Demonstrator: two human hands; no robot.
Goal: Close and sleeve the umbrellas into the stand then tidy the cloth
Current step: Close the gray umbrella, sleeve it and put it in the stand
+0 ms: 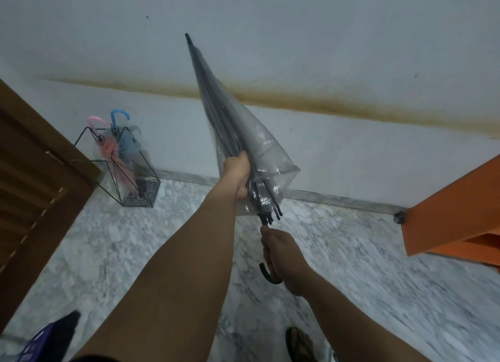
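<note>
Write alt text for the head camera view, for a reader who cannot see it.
A person's left hand grips a folded clear umbrella pointing upward, while the right hand holds its handle. A wire stand by the wall already holds a pink and a blue umbrella.

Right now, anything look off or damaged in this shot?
Yes: a brown stain band runs across the wall, like water damage. The clear umbrella in both hands is closed; its canopy hangs loose.

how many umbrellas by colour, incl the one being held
clear umbrella with black handle, left hand round its canopy, right hand on its handle: 1
pink umbrella in the wire stand: 1
blue umbrella in the stand: 1
total: 3
</note>
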